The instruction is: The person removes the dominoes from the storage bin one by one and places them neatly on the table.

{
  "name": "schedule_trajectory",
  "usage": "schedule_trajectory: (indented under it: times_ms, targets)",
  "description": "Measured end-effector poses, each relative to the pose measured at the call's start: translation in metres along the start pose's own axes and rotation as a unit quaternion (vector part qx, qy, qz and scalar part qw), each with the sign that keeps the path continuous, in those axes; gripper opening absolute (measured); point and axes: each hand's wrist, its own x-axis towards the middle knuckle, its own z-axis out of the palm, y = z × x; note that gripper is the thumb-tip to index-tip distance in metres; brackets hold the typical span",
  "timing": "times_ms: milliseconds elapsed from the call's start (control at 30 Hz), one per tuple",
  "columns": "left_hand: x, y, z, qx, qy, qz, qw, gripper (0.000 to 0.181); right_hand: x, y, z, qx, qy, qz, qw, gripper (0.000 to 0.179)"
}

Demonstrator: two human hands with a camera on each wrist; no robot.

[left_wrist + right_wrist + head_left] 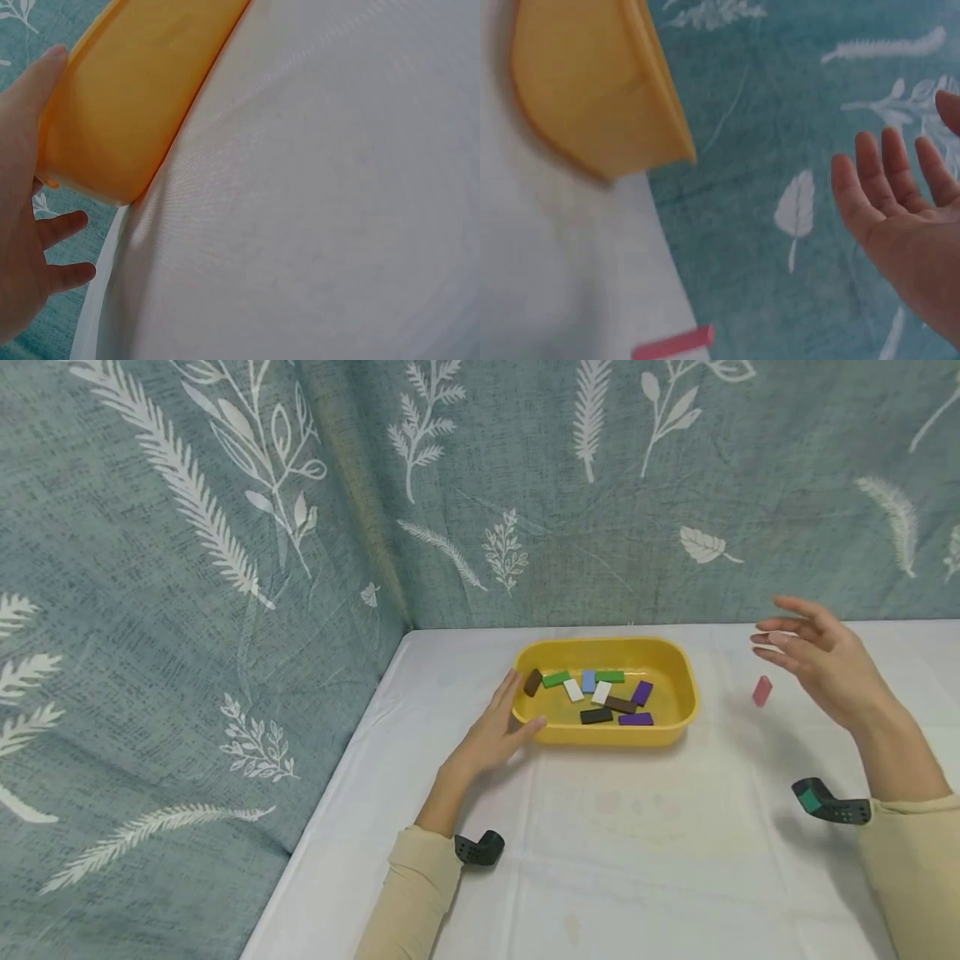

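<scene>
A yellow plastic tray [607, 737] stands on the white-covered table with several small coloured blocks inside. My left hand [489, 737] is at its left end, thumb along the front rim and fingers spread beside the left wall; in the left wrist view two fingers [71, 276] stick out free of the tray. My right hand [832, 672] hovers over the table to the right of the tray, with its fingers loosely bent and nothing in them. Below and left of it, a pink block [762, 691] sits on the cloth, apart from the tray.
In the tray lie green [557, 679], white [573, 690], blue [588, 682], purple [636, 719], brown [621, 704] and black [596, 716] blocks. A teal leaf-patterned curtain [637, 552] borders the table's back and left sides. Black devices [480, 848] sit at both wrists.
</scene>
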Motion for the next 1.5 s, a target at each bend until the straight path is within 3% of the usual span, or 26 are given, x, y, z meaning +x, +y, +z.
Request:
schedule_trajectory:
  times_ms: [133,333,600,767,967,1100,1333,1500]
  targets:
    - [-0.002,-0.004,-0.004,0.002,0.001,-0.001,1.0,0.092,0.002,-0.01,0.029,0.032,-0.014,0.022,0.9991,0.04]
    - [-0.003,-0.007,-0.008,-0.004,0.003,0.004,1.0,0.091,0.011,-0.006,0.069,0.01,-0.037,0.092,0.995,0.035]
    - [-0.004,-0.01,-0.004,-0.013,-0.002,0.004,0.9999,0.089,0.03,0.02,0.128,0.015,-0.062,0.2,0.9778,0.058]
    - [-0.003,-0.009,0.002,-0.015,-0.006,0.009,0.9998,0.089,0.043,0.04,0.163,0.026,-0.086,0.227,0.9698,0.06]
    - [-0.002,-0.006,0.004,-0.013,-0.005,0.011,0.9998,0.087,0.059,0.058,0.191,0.03,-0.1,0.264,0.9588,0.058]
    - [0.0,-0.004,0.004,-0.007,-0.003,0.009,0.9999,0.085,0.069,0.069,0.204,0.03,-0.09,0.3,0.9491,0.059]
    - [0.0,0.001,0.001,-0.008,-0.008,-0.006,0.9999,0.084,0.085,0.081,0.224,0.032,-0.031,0.372,0.9273,0.06]
    - [-0.001,0.001,-0.003,0.0,-0.005,-0.002,1.0,0.084,0.092,0.085,0.236,-0.021,-0.021,0.37,0.9285,0.064]
